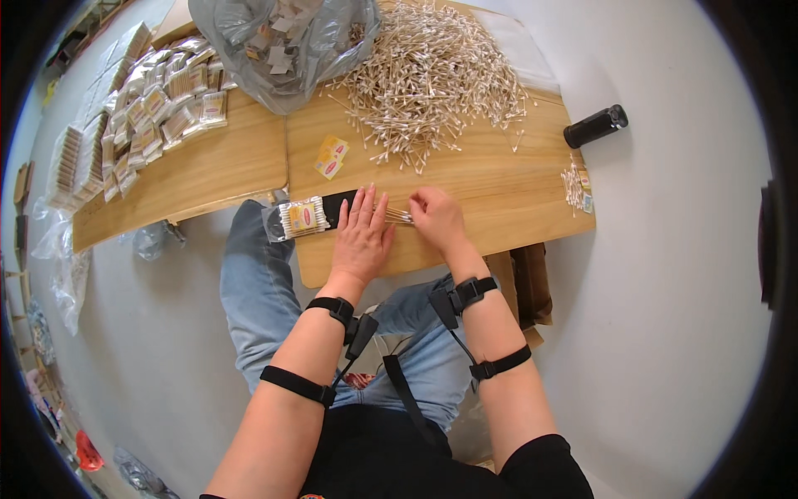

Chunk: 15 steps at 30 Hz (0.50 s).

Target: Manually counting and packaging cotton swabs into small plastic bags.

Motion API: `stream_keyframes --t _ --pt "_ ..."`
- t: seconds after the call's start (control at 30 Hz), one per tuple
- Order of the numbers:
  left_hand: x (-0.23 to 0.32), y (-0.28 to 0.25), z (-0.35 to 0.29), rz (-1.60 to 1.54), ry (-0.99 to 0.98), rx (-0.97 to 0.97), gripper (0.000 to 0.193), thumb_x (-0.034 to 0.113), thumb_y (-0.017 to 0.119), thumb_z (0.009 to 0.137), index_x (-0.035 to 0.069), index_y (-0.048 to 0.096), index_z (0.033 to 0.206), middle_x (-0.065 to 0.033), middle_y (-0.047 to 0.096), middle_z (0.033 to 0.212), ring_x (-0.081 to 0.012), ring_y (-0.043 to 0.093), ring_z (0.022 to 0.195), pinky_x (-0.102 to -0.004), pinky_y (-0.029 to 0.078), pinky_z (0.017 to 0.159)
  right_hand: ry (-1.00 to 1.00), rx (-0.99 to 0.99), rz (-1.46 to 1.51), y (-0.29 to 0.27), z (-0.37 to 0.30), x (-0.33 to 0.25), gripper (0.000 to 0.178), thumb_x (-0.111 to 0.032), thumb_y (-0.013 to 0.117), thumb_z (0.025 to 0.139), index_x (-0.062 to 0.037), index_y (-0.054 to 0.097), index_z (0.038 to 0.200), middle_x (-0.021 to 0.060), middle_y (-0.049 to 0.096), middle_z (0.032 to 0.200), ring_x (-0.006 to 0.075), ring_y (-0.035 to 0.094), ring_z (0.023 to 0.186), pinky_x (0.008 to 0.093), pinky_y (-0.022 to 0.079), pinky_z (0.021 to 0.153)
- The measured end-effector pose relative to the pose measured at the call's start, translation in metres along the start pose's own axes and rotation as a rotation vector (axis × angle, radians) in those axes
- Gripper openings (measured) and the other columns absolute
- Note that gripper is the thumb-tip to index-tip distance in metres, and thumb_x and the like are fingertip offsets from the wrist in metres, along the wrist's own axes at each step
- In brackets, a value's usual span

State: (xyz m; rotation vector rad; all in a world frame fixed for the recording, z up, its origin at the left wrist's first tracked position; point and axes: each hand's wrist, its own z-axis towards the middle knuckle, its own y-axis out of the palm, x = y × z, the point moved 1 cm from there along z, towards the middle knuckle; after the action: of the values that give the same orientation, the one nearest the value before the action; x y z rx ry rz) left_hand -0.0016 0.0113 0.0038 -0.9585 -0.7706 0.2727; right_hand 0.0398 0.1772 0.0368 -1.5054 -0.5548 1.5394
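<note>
My left hand (360,237) lies flat, fingers stretched out, over a flat black piece (335,207) near the table's front edge. Against the left end of that piece is a clear packet of cotton swabs (302,218) with a yellow label. Several loose cotton swabs (398,215) stick out between my two hands; their other ends are hidden under my left hand. My right hand (437,219) is closed in a pinch at their white tips. Just beyond my hands, yellow printed cards (332,156) lie on the wood.
A big heap of loose cotton swabs (432,75) covers the far table. Beside it sits a grey plastic bag (287,50) with paper scraps. Filled packets (179,91) are piled at far left. A black cylinder (596,126) and a few swabs (572,186) are at the right.
</note>
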Motion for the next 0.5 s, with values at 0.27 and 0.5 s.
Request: stream_keyframes --t 0.27,0.5 --pt "0.001 0.000 0.002 0.007 -0.022 -0.035 0.044 0.026 0.058 0.091 0.004 0.051 0.129 -0.0149 0.041 0.145 -0.0288 0.033 0.139 -0.0466 0.023 0.115 0.285 0.260 -0.280 0.009 0.039 0.016 0.021 -0.022 0.068 0.080 -0.0064 0.059 0.091 0.0151 0.061 0.095 0.0354 0.058 0.095 0.0449 0.048 0.082" --pt "-0.002 0.002 -0.001 -0.019 -0.007 0.019 0.035 0.022 0.059 0.090 0.003 0.055 0.118 -0.0144 0.048 0.136 -0.0296 0.039 0.135 -0.0472 0.026 0.114 0.315 0.267 -0.249 0.014 0.026 0.026 0.014 -0.018 0.065 0.081 -0.0062 0.058 0.084 0.0150 0.061 0.091 0.0348 0.059 0.091 0.0450 0.048 0.079"
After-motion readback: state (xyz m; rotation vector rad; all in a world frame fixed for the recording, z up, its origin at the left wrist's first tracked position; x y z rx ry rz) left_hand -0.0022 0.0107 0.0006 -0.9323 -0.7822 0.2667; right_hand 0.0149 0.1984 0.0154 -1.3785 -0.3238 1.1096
